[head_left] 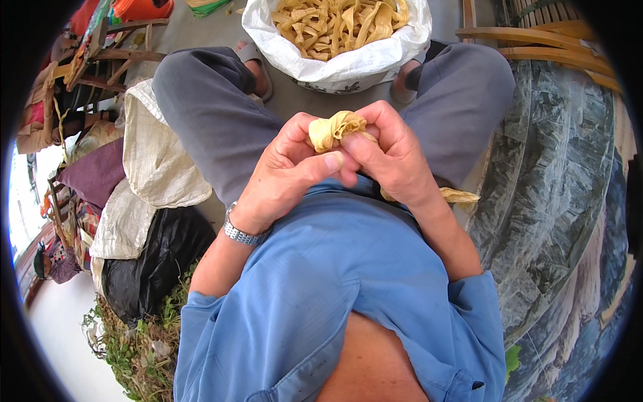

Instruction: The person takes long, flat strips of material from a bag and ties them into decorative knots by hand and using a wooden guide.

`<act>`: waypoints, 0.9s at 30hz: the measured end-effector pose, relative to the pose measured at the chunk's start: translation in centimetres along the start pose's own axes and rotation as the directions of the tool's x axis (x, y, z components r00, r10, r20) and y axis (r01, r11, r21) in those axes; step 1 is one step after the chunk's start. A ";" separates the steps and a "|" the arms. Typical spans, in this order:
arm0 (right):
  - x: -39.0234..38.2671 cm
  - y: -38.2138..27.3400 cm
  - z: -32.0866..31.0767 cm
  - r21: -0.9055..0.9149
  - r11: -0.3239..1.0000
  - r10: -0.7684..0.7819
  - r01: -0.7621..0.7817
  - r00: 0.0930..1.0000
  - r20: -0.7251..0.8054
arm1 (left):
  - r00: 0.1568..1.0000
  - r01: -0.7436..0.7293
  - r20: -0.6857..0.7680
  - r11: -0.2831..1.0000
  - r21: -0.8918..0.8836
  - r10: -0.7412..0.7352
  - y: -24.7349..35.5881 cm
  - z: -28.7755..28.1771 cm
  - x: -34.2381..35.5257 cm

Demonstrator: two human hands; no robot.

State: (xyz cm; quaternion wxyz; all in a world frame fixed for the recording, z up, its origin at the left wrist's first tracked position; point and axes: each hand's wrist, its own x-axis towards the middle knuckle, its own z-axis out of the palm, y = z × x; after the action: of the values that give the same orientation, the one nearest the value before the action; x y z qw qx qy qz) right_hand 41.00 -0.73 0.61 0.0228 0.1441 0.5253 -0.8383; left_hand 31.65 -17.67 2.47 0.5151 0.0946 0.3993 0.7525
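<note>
Between my two hands, in front of my lap, is a pale yellow, wrinkled dried strip, bunched into a folded roll. My left hand pinches its left end, thumb lying below the roll. The fingers and thumb of my right hand close on its right end. A yellow strip end sticks out past my right wrist; whether it belongs to the same piece is hidden. Beyond my hands, between my feet, stands a white woven sack, its rim rolled down, filled with similar yellow strips.
Wooden chair parts stand at the far right. Clear plastic sheeting spreads along my right side. To the left lie a cream sack, a black plastic bag and dry plants. A wooden frame stands at far left.
</note>
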 end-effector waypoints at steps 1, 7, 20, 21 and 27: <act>0.1 0.2 0.3 -0.209 0.976 -0.080 0.068 0.996 -0.050 | 0.995 -0.007 -0.094 0.998 0.069 0.013 -0.1 0.2 0.1; -0.7 0.4 0.9 -0.695 0.690 -0.268 0.202 0.963 0.014 | 0.962 -0.055 -0.254 0.978 0.201 0.106 -0.7 0.1 0.0; -1.6 -1.9 -1.6 -0.714 0.686 -0.052 0.143 0.988 0.148 | 0.988 0.091 -0.156 0.842 0.532 -0.009 -0.1 0.8 -0.2; -1.3 -1.9 -2.3 -0.604 0.792 -0.011 0.090 0.991 0.133 | 0.993 0.001 -0.098 0.807 0.590 0.070 -0.6 1.1 -0.6; -0.8 -4.0 -4.2 -0.111 0.830 0.550 -0.546 0.770 0.324 | 0.919 -0.388 0.381 0.063 0.920 0.095 0.8 0.6 -0.3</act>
State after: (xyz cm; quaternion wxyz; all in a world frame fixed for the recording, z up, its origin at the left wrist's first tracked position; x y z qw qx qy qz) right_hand 41.92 4.66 2.64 0.3577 0.1429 0.4527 -0.8042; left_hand 31.51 -17.76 3.49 0.2261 0.5600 0.7145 0.3531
